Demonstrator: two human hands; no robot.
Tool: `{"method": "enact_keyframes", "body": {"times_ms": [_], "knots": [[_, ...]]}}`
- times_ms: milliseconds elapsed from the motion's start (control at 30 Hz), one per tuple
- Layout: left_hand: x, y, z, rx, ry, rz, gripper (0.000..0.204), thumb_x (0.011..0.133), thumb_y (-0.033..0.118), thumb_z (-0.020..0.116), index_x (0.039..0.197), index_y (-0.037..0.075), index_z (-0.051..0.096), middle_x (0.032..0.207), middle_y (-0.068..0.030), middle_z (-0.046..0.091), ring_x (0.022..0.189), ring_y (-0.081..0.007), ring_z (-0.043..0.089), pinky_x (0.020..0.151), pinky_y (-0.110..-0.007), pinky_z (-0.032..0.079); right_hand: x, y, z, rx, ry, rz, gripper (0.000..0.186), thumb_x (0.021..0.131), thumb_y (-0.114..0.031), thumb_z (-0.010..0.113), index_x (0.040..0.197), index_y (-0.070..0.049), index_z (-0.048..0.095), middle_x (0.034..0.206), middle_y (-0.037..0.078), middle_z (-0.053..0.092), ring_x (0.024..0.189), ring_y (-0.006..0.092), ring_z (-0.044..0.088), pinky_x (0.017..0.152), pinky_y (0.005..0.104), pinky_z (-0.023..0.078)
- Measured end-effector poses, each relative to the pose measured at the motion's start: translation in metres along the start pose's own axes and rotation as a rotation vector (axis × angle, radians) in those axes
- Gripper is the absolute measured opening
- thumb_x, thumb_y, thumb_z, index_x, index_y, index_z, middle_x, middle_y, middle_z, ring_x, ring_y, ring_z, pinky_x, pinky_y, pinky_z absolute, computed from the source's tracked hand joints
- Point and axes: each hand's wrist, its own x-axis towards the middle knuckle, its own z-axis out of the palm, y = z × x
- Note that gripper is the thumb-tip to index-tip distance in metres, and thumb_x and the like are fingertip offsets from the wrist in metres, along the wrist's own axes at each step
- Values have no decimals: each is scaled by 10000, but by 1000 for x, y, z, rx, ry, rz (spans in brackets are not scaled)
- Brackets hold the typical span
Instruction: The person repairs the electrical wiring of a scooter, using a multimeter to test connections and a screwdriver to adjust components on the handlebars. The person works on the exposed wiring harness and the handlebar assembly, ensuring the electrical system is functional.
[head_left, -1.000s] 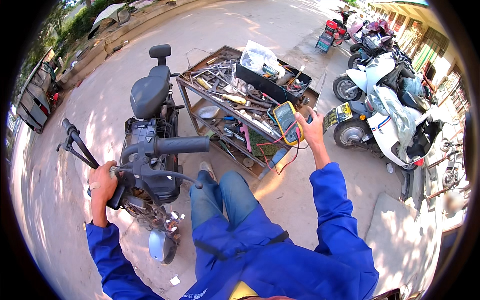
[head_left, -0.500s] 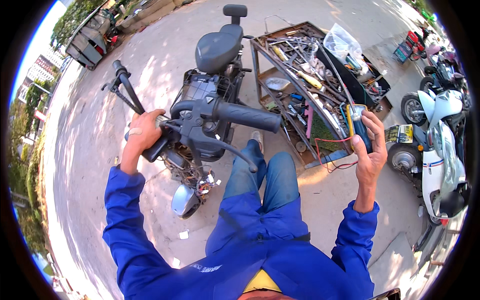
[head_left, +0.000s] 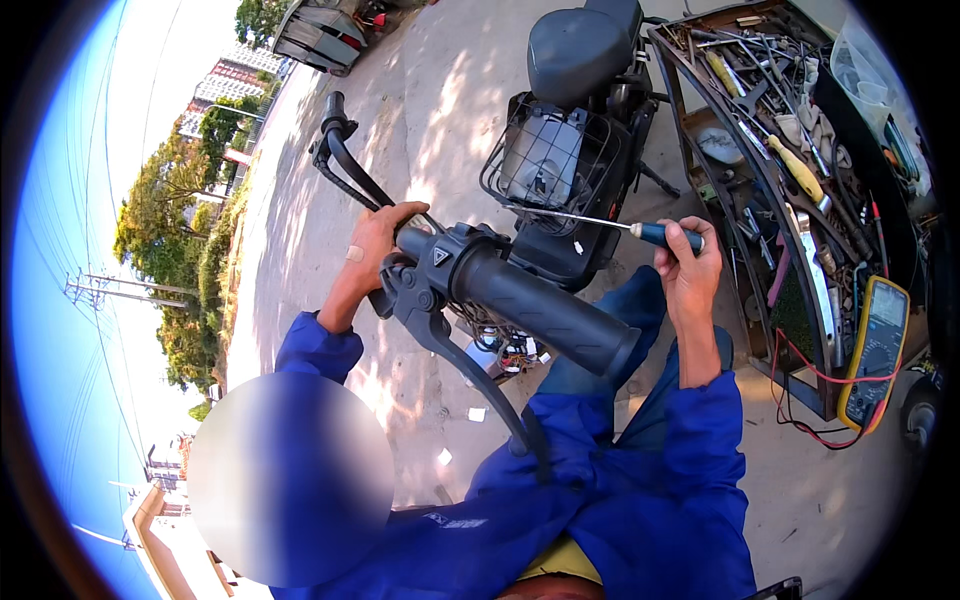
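Observation:
My left hand [head_left: 375, 245] is closed around the middle of the e-bike's black handlebar [head_left: 360, 165], beside the brake lever assembly. My right hand [head_left: 690, 265] grips a long screwdriver [head_left: 660, 233] by its blue handle; its shaft points left across the bike's lower body, below the wire basket [head_left: 540, 140]. The large rubber grip [head_left: 540, 310] crosses the foreground between my hands. Loose wiring with white connectors [head_left: 520, 350] hangs beneath it. The rusty tool cart [head_left: 680, 75] stands right, full of tools, with a yellow multimeter [head_left: 873, 350] and its red and black leads at the near edge.
The bike's dark seat [head_left: 575, 55] is ahead. A metal three-wheeled cart [head_left: 318, 35] is parked in the distance. The concrete ground [head_left: 430, 140] runs between them, with trees [head_left: 160, 240], poles and buildings at left. A blurred oval covers part of the lower left.
My right hand has left the multimeter and moved left with the screwdriver now in it. My view has swung, so the handlebar looms larger. My left hand still holds the handlebar.

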Motion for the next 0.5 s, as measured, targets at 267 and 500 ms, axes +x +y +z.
{"method": "enact_keyframes", "body": {"times_ms": [267, 500], "knots": [[9, 26, -5, -42, -86, -151, 426, 940, 364, 644, 1263, 100, 728, 1091, -124, 720, 1010, -298, 591, 955, -413, 385, 61, 76, 9, 29, -47, 145, 368, 1001, -203, 759, 1217, -41, 509, 910, 81, 694, 590, 79, 554, 506, 227, 415], [15, 29, -13, -83, -170, -158, 461, 982, 432, 617, 1299, 107, 692, 1178, -97, 705, 1102, -288, 569, 1028, -415, 369, 107, 100, 43, 25, -159, 154, 352, 990, -214, 743, 1199, -45, 515, 914, 74, 697, 595, 59, 517, 504, 211, 394]]}}
